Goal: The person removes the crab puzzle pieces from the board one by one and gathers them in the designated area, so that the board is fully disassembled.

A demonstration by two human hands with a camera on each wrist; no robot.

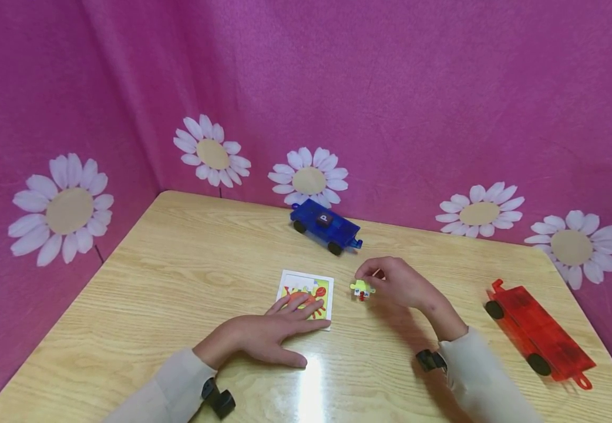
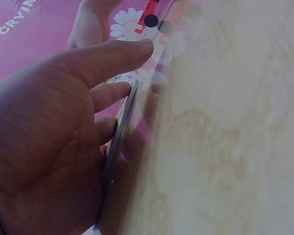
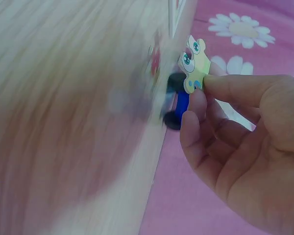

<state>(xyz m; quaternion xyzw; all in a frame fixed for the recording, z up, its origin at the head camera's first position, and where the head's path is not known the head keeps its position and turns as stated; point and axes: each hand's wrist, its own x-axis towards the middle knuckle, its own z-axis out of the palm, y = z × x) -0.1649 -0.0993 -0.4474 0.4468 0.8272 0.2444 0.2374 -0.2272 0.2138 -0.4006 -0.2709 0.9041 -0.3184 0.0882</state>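
Note:
A small square jigsaw puzzle (image 1: pixel 329 285) with a white border lies on the table, its picture a red creature on yellow-green. My left hand (image 1: pixel 271 338) rests on its lower part, fingers spread and straight, hiding some of the picture. A whitish patch without the picture shows near the puzzle's top. To the right of it, my right hand (image 1: pixel 398 283) pinches a yellow-green puzzle piece (image 1: pixel 360 288) between thumb and fingertips. In the right wrist view, cartoon eyes are printed on that puzzle piece (image 3: pixel 200 66), which is held above the tabletop.
Behind the puzzle stands a blue wheeled toy car base (image 1: pixel 313 218) with a dark block marked P (image 1: pixel 324 219) on it. A red wheeled base (image 1: pixel 541 332) stands at the right. A pink curtain (image 1: pixel 390 106) with white flowers closes off the table's back and sides.

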